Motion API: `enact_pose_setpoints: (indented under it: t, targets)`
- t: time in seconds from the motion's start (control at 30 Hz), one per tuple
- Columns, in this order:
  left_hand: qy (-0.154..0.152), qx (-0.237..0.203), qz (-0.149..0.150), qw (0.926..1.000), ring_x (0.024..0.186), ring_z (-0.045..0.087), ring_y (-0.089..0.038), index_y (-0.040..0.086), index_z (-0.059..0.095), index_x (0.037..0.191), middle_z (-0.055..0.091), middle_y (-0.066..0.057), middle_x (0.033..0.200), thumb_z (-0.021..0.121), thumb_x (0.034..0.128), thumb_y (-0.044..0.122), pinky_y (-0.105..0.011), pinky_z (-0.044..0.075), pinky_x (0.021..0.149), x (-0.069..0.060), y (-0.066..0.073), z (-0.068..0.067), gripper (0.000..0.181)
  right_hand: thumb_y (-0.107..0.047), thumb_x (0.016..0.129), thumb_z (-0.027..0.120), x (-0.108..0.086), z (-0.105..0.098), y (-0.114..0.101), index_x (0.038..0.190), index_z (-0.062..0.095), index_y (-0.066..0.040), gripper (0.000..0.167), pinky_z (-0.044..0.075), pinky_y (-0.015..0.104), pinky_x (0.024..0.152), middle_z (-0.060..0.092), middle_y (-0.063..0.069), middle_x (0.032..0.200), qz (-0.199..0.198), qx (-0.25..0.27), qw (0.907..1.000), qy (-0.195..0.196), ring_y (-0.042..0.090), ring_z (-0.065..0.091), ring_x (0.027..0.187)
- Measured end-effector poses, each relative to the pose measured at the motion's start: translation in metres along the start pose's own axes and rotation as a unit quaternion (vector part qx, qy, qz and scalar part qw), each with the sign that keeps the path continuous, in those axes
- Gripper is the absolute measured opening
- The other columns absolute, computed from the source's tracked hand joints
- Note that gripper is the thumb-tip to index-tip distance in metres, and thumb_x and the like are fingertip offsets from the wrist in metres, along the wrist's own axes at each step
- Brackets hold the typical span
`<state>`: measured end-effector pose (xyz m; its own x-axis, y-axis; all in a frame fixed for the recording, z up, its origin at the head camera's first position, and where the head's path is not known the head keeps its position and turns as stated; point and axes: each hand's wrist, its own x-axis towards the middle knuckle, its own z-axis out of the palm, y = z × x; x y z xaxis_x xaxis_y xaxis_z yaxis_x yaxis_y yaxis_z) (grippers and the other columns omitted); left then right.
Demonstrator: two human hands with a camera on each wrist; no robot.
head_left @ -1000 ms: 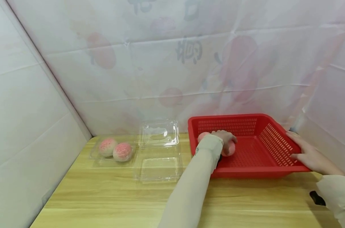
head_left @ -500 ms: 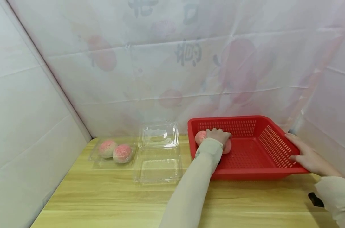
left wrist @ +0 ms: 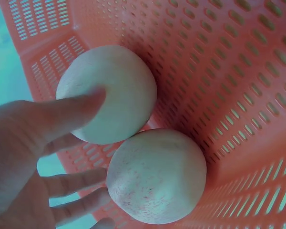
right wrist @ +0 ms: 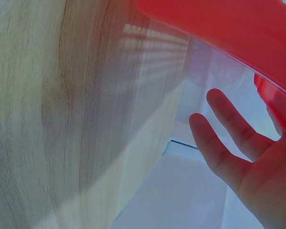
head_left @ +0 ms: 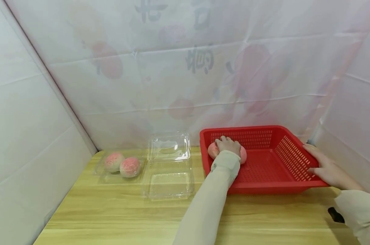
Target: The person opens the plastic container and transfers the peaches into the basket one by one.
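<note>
In the red plastic basket [head_left: 264, 188] lie two round pink-and-cream peaches, the left one [head_left: 213, 151] and the right one [head_left: 243, 155]. My left hand [head_left: 229, 146] reaches down over them with fingers spread. In the left wrist view, the thumb lies across the upper peach [left wrist: 119, 90], and other fingertips come up to the lower peach [left wrist: 157, 181]; whether they touch it I cannot tell. My right hand [head_left: 329, 170] holds the basket's right rim, thumb over the edge. Two of its fingers [right wrist: 233, 124] extend outside, below the rim, in the right wrist view.
Left of the basket stands an open clear plastic clamshell box [head_left: 169, 196], its lid [head_left: 169, 154] raised toward the back wall. Further left, another clear box [head_left: 100, 166] contains two peaches [head_left: 130, 166]. White printed sheets [head_left: 185, 85] enclose the wooden table [head_left: 117, 214].
My left hand has shifted left inside the basket, from the right peach to a spot between both. The right hand stays on the rim; the whole view has moved slightly.
</note>
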<state>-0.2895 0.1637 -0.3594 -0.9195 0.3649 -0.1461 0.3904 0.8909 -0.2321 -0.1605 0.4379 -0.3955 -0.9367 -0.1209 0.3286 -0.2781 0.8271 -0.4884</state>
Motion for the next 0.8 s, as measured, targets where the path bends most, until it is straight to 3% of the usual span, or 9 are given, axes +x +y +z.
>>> enact_pose_setpoints:
  t: [0.13,0.27,0.4,0.47,0.6,0.7,0.8]
  targets:
    - [-0.011,-0.029,0.025,0.9992,0.134,0.039,-0.018,0.045,0.044,0.151,0.045,0.009,0.150,0.070,0.0914,0.050,-0.039,0.037,0.111,-0.005,-0.009,-0.005,0.065,0.018,0.086,0.050,-0.001,0.001,0.001,0.156,0.014,0.009,0.079,0.002,0.065,0.114,0.004,0.035,0.162,0.002,0.000,1.0000,0.002,0.057,0.008,0.142]
    - [-0.013,-0.074,0.063,0.9952,0.132,0.043,-0.018,0.041,0.050,0.148,0.050,0.008,0.146,0.068,0.0938,0.047,-0.040,0.036,0.112,-0.016,-0.022,-0.016,0.057,0.018,0.086,0.049,0.001,0.000,-0.001,0.155,0.013,0.011,0.078,0.001,0.070,0.113,0.007,0.043,0.157,0.016,0.000,0.9998,-0.008,0.067,0.013,0.134]
    - [-0.021,-0.098,0.089,0.9910,0.130,0.046,-0.016,0.038,0.057,0.142,0.054,0.010,0.143,0.061,0.0988,0.043,-0.039,0.036,0.112,-0.023,-0.031,-0.022,0.044,0.018,0.085,0.050,0.003,0.001,-0.001,0.155,0.013,0.011,0.079,-0.002,0.065,0.115,0.007,0.043,0.157,0.007,0.004,0.9999,-0.012,0.067,0.012,0.136]
    - [-0.016,-0.105,0.102,0.9890,0.128,0.048,-0.016,0.036,0.061,0.137,0.057,0.010,0.139,0.059,0.0999,0.042,-0.039,0.037,0.112,-0.026,-0.034,-0.024,0.038,0.018,0.085,0.050,0.003,0.002,0.000,0.156,0.012,0.010,0.080,-0.003,0.063,0.115,0.007,0.042,0.158,0.004,0.004,0.9999,-0.011,0.066,0.010,0.137]
    - [0.014,-0.114,0.131,0.9846,0.117,0.052,-0.015,0.033,0.067,0.129,0.062,0.010,0.129,0.061,0.1004,0.042,-0.038,0.042,0.105,-0.036,-0.042,-0.033,0.031,0.017,0.086,0.051,0.005,0.001,0.003,0.156,0.011,0.009,0.081,0.004,0.077,0.110,0.006,0.044,0.156,0.029,-0.003,0.9994,-0.019,0.067,0.014,0.133]
    - [0.029,-0.115,0.145,0.9823,0.116,0.052,-0.014,0.033,0.065,0.133,0.062,0.010,0.130,0.060,0.1004,0.044,-0.037,0.043,0.104,-0.043,-0.048,-0.039,0.035,0.016,0.087,0.052,0.006,-0.001,0.004,0.155,0.011,0.011,0.080,0.014,0.085,0.100,0.005,0.045,0.155,0.051,-0.012,0.9982,-0.031,0.068,0.018,0.126]
    - [0.038,-0.106,0.151,0.9820,0.116,0.053,-0.013,0.034,0.062,0.138,0.060,0.012,0.133,0.059,0.1008,0.047,-0.036,0.044,0.103,-0.045,-0.053,-0.043,0.039,0.016,0.087,0.052,0.006,-0.002,0.003,0.156,0.010,0.010,0.081,0.012,0.084,0.102,0.003,0.043,0.157,0.052,-0.013,0.9981,-0.030,0.068,0.016,0.130]
